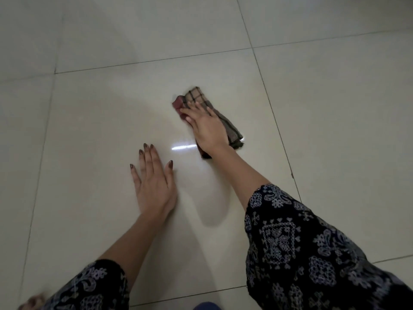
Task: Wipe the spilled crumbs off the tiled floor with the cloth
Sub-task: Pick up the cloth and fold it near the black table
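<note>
My right hand (207, 126): I am pressing it flat on the checked cloth (197, 97), with my fingers straight and not curling round it.
My left hand (154, 182): I am leaning it flat on the floor tile (100, 119), fingers spread, holding nothing. My two hands are staying well apart.
The cloth: it is lying folded long on the same big tile, under my right palm, with its far end poking out past my fingertips.
Crumbs: I am not seeing any, on the tile or by the cloth (they may be too small to show, or hiding under the cloth).
How far along: I am guessing I am in the middle of wiping, and maybe near the end, since the tile is looking clean.
What is left: I am thinking I need to check under the cloth and lift it away with the crumbs inside.
Floor: big pale shiny tiles are meeting at thin dark grout lines (274, 117), and a bright streak of light (182, 147) is shining between my hands.
Room: it is looking dim, and I am seeing only floor and my dark patterned sleeves (312, 247).
</note>
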